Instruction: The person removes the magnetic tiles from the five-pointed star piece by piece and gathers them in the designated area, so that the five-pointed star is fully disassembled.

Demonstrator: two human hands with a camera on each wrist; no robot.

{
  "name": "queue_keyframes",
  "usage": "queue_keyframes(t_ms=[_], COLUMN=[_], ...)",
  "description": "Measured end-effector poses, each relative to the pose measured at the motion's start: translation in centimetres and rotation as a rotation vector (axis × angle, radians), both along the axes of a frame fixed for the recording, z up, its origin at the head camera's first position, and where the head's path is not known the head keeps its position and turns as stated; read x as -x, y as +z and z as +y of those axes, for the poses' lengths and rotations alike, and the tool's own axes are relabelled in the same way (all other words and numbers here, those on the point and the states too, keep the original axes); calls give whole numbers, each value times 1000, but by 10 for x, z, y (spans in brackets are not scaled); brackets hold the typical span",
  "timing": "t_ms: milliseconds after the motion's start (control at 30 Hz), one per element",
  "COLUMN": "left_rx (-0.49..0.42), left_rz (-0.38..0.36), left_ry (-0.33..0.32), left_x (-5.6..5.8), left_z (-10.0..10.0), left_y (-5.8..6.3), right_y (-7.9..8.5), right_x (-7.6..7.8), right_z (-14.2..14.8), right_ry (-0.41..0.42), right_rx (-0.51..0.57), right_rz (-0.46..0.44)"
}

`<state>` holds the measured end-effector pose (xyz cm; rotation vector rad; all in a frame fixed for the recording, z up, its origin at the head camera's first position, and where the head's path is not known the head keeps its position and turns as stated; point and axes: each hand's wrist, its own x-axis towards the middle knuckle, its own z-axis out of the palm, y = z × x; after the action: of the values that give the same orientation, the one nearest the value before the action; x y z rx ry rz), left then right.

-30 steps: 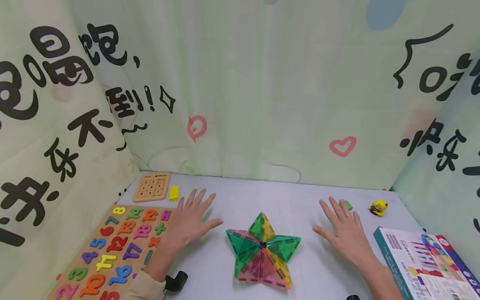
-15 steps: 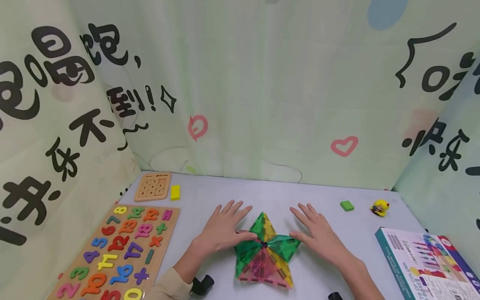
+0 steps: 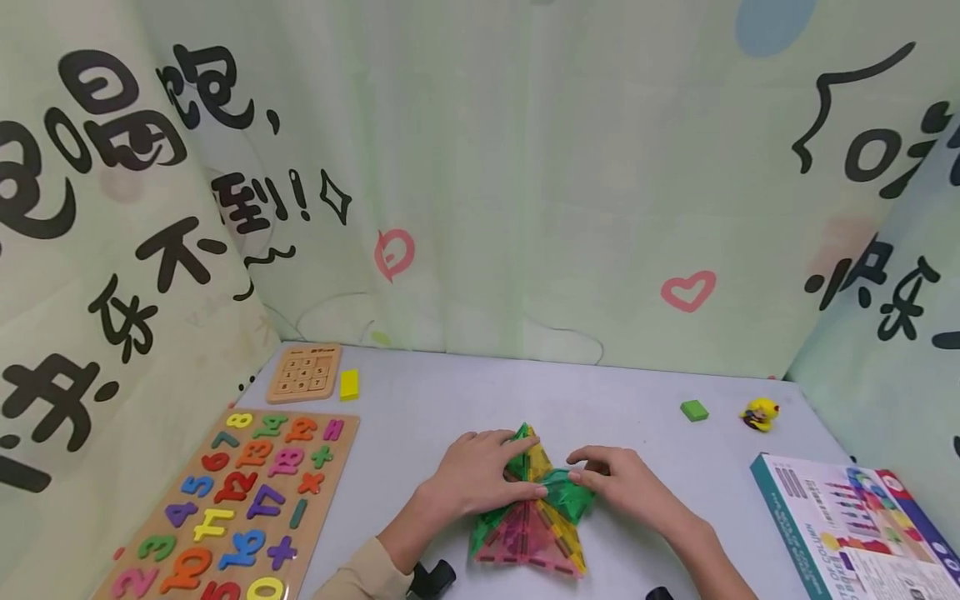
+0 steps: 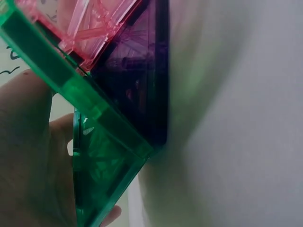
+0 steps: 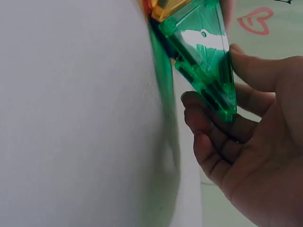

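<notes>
Here, left hand and right hand: each grip clamped on translucent star.

Green, pink and yellow translucent star, apparently with some dark purple; whitish table

A translucent star of green, yellow, pink and purple tiles sits on the white table.
</notes>
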<state>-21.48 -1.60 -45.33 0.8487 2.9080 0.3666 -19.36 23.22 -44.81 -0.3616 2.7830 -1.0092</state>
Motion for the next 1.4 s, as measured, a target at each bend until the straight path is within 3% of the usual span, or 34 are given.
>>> queue_keyframes(t_ms=[267,467,667,900,1233,1400], left_rx=[-12,-24,-41,-112,-229,-253], left_rz=[-2,-10,2,62,37,26], left_ry=[13,18,9,-90,-150,-164], left_x=[-1,-2,-2,-3,-5,-5], left_z=[2,2,3,5,8,9], left_y=[0,1,1,2,2,1], right_y=[3,-3,-8,-11,-11,-6], right_x=[1,3,2,-1,-4,3], right_z=[7,10,12,12,21,28], right_ry=[-79,-137,-214,-244,-232,-325], right_rx=[285,423,526,640,720,737], right_rz=[-205,-273,-271,-264,-231,-199])
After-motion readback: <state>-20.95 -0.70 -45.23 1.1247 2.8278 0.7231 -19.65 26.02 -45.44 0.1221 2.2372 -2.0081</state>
